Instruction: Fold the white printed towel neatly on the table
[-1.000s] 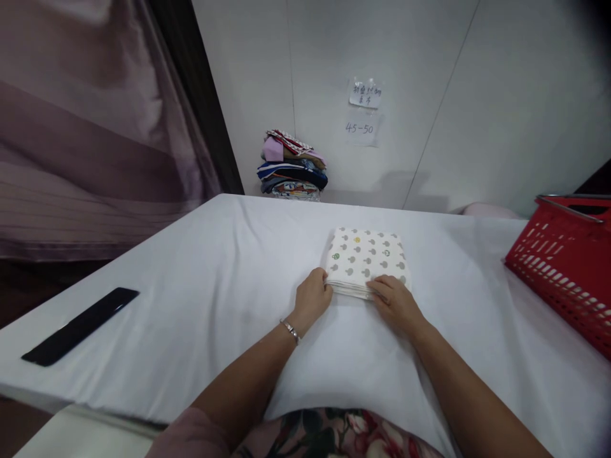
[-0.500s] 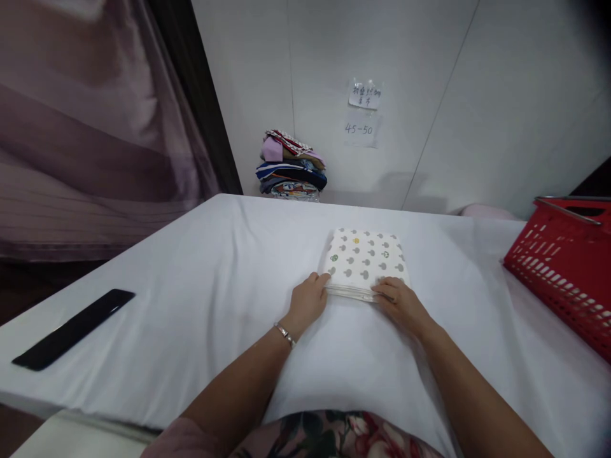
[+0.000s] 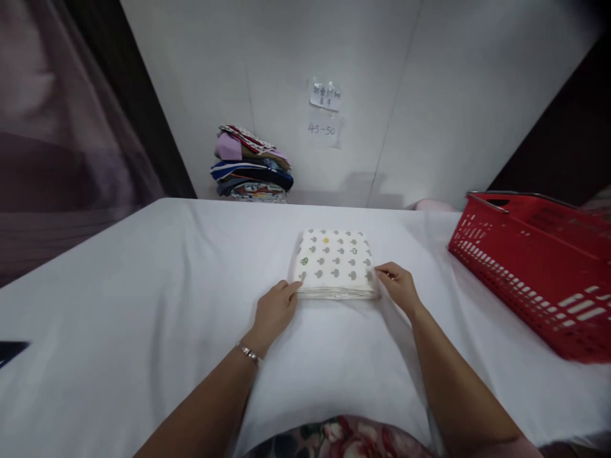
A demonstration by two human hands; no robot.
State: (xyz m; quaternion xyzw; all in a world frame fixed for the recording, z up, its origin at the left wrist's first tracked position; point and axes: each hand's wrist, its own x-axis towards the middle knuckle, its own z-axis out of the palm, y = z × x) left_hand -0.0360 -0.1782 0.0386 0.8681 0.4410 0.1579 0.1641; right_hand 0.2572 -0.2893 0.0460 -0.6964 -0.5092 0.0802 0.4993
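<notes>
A folded white cloth (image 3: 334, 262) with small grey, green and yellow prints lies flat in the middle of the white-covered table (image 3: 143, 305). My left hand (image 3: 274, 310) rests at its near left corner, fingers together and touching the edge. My right hand (image 3: 400, 287) is at the near right corner, fingertips against the cloth's side. Neither hand lifts the cloth. A bracelet sits on my left wrist.
A red plastic basket (image 3: 534, 261) stands on the table at the right. A stack of folded colourful clothes (image 3: 251, 166) is piled at the back against the white wall, below two paper notes (image 3: 324, 114). A dark flat object (image 3: 9, 351) shows at the far left edge.
The view has swung to the right, so the basket shows more and the dark object has slid to the left edge. My hands shifted from the cloth's near edge out to its two near corners.
</notes>
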